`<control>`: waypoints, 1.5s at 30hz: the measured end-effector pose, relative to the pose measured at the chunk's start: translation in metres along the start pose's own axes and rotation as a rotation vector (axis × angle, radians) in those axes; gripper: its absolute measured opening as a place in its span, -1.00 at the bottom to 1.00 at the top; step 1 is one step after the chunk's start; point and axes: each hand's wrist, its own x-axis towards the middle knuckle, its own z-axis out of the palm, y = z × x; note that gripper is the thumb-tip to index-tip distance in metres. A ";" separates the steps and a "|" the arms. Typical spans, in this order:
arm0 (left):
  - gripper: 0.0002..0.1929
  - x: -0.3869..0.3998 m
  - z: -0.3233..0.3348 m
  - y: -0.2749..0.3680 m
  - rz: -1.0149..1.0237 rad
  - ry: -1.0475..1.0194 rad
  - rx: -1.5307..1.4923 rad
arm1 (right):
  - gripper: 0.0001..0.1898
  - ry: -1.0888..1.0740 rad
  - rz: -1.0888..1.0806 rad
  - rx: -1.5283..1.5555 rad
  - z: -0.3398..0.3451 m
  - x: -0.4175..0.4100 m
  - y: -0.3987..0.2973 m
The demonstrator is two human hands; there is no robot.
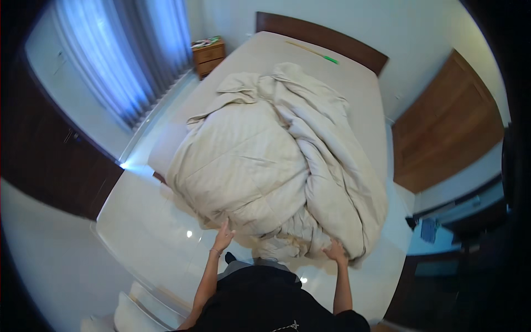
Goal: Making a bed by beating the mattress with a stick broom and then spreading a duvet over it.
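A bulky cream duvet [249,153] lies rumpled across the foot half of a bed and hangs over its near end. The light fitted sheet [244,54] shows around it. At the duvet's lower left edge is my left hand [224,237], fingers apart and pointing forward; whether it touches the cloth is unclear. My right hand [336,251] is at the hanging lower right edge, thumb spread from the fingers, against or just above the fabric. Near the headboard lies a thin stick with a green end [330,59].
A dark wooden headboard [315,31] closes the far end. Left of it stands a small wooden nightstand [209,56] with items on top, beside curtains [137,54]. A brown wooden door [448,124] is at right. White pillows [132,311] are at lower left.
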 end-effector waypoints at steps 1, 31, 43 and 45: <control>-0.20 0.001 0.011 0.006 0.031 0.019 0.065 | -0.10 0.006 -0.012 0.025 -0.002 0.001 -0.006; -0.54 -0.117 -0.279 0.098 0.402 0.534 0.569 | -0.30 -0.128 -0.658 0.174 0.062 0.106 -0.534; -0.64 -0.078 -0.354 0.083 0.285 0.441 0.418 | 0.00 -0.072 -0.253 0.727 0.139 0.246 -0.598; -0.65 -0.078 -0.367 0.061 0.254 0.441 0.460 | 0.08 -0.096 -0.088 0.662 0.180 0.236 -0.605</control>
